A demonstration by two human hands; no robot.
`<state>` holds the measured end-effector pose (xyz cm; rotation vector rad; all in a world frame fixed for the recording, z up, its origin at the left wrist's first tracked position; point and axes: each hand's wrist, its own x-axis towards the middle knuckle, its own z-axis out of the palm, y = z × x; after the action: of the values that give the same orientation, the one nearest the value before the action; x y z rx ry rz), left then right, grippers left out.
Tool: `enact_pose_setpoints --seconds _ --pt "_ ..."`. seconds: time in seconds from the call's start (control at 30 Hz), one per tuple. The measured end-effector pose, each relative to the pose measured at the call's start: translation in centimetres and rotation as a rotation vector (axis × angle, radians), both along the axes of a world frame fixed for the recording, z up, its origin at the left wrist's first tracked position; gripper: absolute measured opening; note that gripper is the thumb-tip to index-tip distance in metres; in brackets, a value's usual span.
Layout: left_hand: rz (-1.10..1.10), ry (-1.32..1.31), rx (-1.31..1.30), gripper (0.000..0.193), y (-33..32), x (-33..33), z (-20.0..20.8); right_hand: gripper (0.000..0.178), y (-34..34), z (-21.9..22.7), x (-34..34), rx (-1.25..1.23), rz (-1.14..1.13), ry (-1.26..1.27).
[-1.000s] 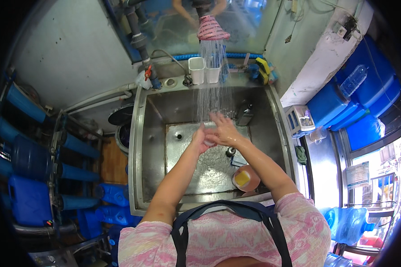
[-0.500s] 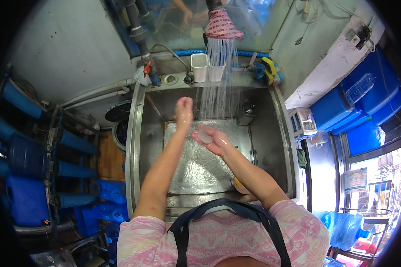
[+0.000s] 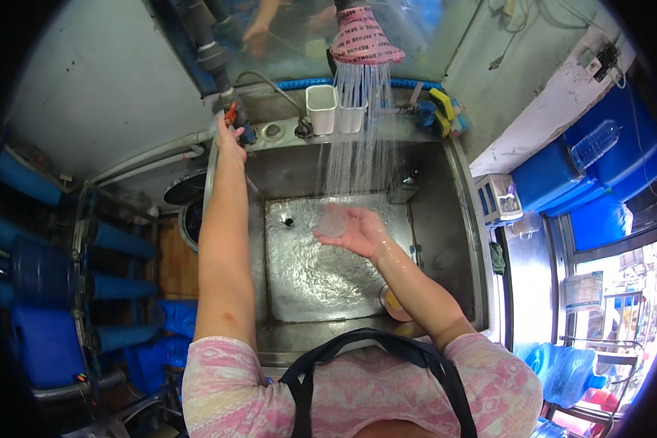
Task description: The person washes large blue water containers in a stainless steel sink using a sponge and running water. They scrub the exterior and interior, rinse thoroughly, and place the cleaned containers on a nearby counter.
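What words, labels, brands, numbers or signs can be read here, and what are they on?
Pink cone-shaped wrap at top centre: repeated dark lettering, partly legible, but I won't copy the wording.
Pale sheet at right: print too small and blurred to read.
I can make out no other text.

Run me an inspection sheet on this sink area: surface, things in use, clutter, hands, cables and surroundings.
Surface: metal sink, wet floor, drain hole visible.
Things in use: clear round piece; orange-red valve handle; pink-wrapped spray head, water running.
Clutter: white cups and a yellow sponge along the back ledge; dark bottle in the far right corner of the sink.
Hands: left hand at the valve handle, grip unclear; right hand palm up, holding the clear round piece.
Cables: loose cable hanging on the right wall.
Surroundings: large blue containers at right, clear plastic bottle lying on them.
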<state>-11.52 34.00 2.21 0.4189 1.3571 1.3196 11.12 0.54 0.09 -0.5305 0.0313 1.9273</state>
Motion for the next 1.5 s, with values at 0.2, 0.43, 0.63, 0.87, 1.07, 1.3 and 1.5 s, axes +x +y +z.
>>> enact_pose_setpoints --seconds 0.2,0.43,0.63,0.87,1.07,1.3,1.5 --pt "-0.039 0.301 0.183 0.086 3.1 -0.4 -1.8 0.05 -0.2 1.1 2.2 0.301 0.024 -0.967" --pt "-0.054 1.261 0.105 0.104 1.0 -1.2 -0.6 0.04 -1.9 -6.3 7.1 0.168 0.348 -1.964" --pt "0.243 1.098 0.124 0.069 -7.6 9.7 -1.8 0.032 -6.1 -17.1 11.0 -0.05 0.441 -2.412" --pt "-0.633 0.769 1.074 0.032 -16.2 30.1 0.6 0.018 -8.2 -21.4 9.4 0.369 0.604 -2.552" --pt "-0.794 0.829 0.96 0.046 -12.2 38.2 6.1 0.017 -7.3 -21.7 10.2 0.31 0.483 -2.66" --pt "-0.24 -0.047 0.429 0.052 -13.2 36.6 1.8 0.018 -7.7 -22.8 9.2 0.303 0.58 -2.611" --pt "-0.158 -0.085 0.28 0.045 -14.1 37.4 3.3 0.017 -7.9 -23.0 9.1 0.332 0.549 -2.609"
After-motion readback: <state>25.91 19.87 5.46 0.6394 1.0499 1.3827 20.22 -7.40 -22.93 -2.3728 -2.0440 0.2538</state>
